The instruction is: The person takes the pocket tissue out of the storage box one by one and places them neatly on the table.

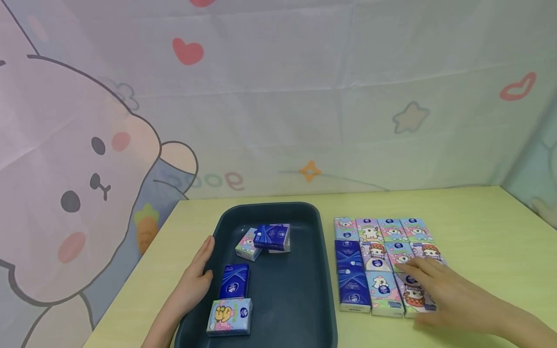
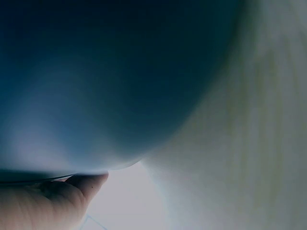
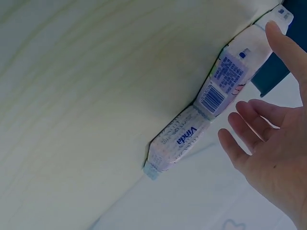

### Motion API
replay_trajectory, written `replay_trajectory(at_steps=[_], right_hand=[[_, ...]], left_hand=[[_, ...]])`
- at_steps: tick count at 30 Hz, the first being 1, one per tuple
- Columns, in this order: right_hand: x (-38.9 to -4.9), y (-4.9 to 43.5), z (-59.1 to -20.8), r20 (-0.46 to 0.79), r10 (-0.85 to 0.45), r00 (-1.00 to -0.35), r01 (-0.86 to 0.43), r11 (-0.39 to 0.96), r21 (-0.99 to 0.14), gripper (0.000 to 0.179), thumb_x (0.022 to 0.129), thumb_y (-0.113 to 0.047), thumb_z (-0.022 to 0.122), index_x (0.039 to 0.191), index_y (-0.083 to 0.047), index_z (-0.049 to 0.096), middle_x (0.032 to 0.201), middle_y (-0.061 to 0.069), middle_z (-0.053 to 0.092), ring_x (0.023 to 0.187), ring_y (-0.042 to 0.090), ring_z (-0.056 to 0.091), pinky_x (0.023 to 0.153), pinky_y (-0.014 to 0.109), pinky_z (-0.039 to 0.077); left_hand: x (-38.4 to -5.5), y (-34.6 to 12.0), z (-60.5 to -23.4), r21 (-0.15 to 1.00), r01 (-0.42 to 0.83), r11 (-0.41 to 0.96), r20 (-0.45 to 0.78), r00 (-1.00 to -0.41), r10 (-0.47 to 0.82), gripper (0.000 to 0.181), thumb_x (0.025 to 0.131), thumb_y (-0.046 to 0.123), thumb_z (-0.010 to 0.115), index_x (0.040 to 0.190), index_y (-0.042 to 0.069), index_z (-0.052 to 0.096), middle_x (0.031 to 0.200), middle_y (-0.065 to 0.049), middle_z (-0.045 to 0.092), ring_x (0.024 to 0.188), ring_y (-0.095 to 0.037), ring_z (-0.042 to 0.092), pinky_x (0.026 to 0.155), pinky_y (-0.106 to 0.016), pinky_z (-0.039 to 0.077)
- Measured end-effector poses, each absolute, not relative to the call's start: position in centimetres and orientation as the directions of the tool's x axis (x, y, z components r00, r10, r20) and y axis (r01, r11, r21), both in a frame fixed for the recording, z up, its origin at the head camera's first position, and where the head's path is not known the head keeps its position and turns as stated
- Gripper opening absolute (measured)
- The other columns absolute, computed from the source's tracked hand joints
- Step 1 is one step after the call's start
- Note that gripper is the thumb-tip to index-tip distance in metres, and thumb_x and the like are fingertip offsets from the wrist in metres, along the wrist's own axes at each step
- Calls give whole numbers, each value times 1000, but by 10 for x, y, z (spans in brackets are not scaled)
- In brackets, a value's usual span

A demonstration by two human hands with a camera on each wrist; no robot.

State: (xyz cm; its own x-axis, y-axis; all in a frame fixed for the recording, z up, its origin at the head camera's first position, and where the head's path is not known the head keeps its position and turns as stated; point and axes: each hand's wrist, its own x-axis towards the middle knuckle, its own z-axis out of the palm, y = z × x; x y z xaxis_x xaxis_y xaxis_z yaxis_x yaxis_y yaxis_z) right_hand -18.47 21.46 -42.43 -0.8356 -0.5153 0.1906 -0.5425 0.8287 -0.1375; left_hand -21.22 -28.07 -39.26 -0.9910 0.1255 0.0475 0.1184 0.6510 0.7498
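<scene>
My left hand (image 1: pixel 194 282) lies along the left rim of a dark teal tray (image 1: pixel 292 309), its fingers straight. The left wrist view has the thumb (image 2: pixel 91 186) at the tray's outer wall (image 2: pixel 115 96). Over the right part of a block of tissue packs, my right hand (image 1: pixel 452 295) is spread with loosely bent fingers, gripping nothing. Its thumb is by the near edge of a cartoon-printed tissue pack (image 1: pixel 413 297). In the right wrist view, the right hand (image 3: pixel 276 129) stands beside the ends of packs, one a Vinda tissue pack (image 3: pixel 180 136).
In the tray lie a light blue tissue pack (image 1: pixel 229 316), a dark blue pack (image 1: pixel 235 281) and a small overlapping pile with another dark blue pack (image 1: pixel 271 237) on top. Two dark blue packs (image 1: pixel 353 287) form part of the block's left column. Behind the pale yellow table (image 1: pixel 483 227) hangs a printed cloth (image 1: pixel 278 96).
</scene>
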Motion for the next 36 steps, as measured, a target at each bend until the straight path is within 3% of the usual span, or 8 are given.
replay_trajectory(at_steps=[10,13,17,23,27,36], right_hand=[[-184,210,-418,237,-538,-809,-572,814,-103,95,69,-71,65,145,-19,41,135,-2,49,126,28,48,98,56,44],[-184,206,-416,328,-565,-757,-608,793,-40,93,68,-72,66,143,-21,44,133,-7,50,122,19,50,99,41,44],[-186,197,-411,412,-615,-672,-664,747,32,88,68,-65,72,140,-20,49,131,-10,52,116,12,51,92,37,47],[-189,179,-396,359,-651,-668,-707,706,-37,77,80,-56,67,144,-20,43,139,-2,51,123,19,51,93,52,50],[-194,163,-387,337,-675,-657,-730,680,-61,70,86,-49,64,145,-18,42,142,3,50,127,24,50,97,52,49],[-212,129,-367,271,-718,-641,-761,640,-105,66,89,-40,65,145,-15,41,143,1,48,132,23,47,105,48,44]], left_hand=[[-212,-281,-393,746,120,655,52,-991,122,69,92,-9,33,155,6,9,163,-16,-2,149,-40,-2,117,-63,5],[-212,-281,-393,745,119,657,50,-991,123,70,92,-9,33,155,6,8,163,-16,-2,149,-41,-2,117,-63,5],[-212,-281,-393,741,116,662,46,-991,123,69,92,-9,33,155,6,8,163,-16,-2,149,-40,-2,117,-63,5],[-212,-281,-391,743,120,659,48,-991,127,69,92,-9,33,155,5,8,163,-17,-2,149,-41,-2,116,-63,5],[-212,-280,-391,745,121,656,49,-991,128,69,92,-9,33,155,5,8,163,-17,-2,149,-41,-2,116,-64,5],[-212,-281,-392,748,126,652,51,-990,133,69,92,-9,33,155,5,8,163,-17,-3,149,-41,-2,116,-64,5]])
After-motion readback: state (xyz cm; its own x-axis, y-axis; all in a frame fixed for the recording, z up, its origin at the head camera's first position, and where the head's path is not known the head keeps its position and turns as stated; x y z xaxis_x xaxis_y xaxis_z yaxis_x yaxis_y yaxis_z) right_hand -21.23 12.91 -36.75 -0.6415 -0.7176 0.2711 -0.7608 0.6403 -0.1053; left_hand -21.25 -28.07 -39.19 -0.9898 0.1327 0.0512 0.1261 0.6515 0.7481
